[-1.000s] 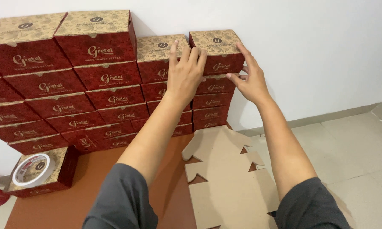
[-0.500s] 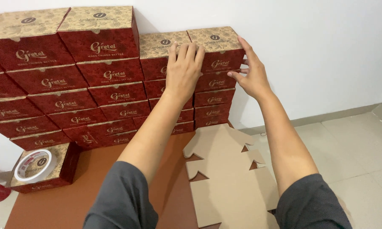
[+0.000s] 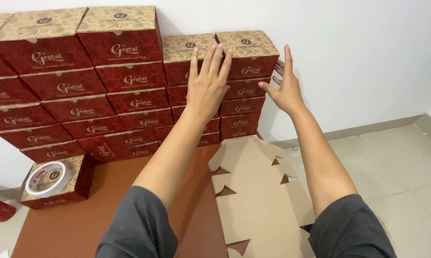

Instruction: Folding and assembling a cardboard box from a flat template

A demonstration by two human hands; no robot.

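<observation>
Stack of boxes (image 3: pixel 129 91): red cardboard boxes with tan patterned lids, piled in columns against the white wall (image 3: pixel 359 62); the two columns at the right end of the stack are lower than those further left. Top right box (image 3: pixel 246 55): the last column's uppermost box, lid shut, sitting square on the boxes below it.

Left hand (image 3: pixel 207 86): laid flat on the front of the stack where the two right-hand columns meet, fingers spread and straight, fingertips reaching the lids of the top right box and its neighbour; it grips nothing.

Right hand (image 3: pixel 284 88): open, fingers fanned, held just beside the right side of the top right box; whether the palm touches the box cannot be told. It holds nothing.

Flat cardboard sheet (image 3: pixel 261 191): an unfolded brown box blank with notched flaps, lying in front of the stack's right end, under the right forearm.

Single box (image 3: pixel 55 184): stands apart, in front of the stack's left end, with a roll of tape (image 3: pixel 45 177) lying on its lid.

Surface: reddish-brown mat (image 3: pixel 115 205) below the stack; pale floor tiles (image 3: pixel 397 162) to the right of it.
</observation>
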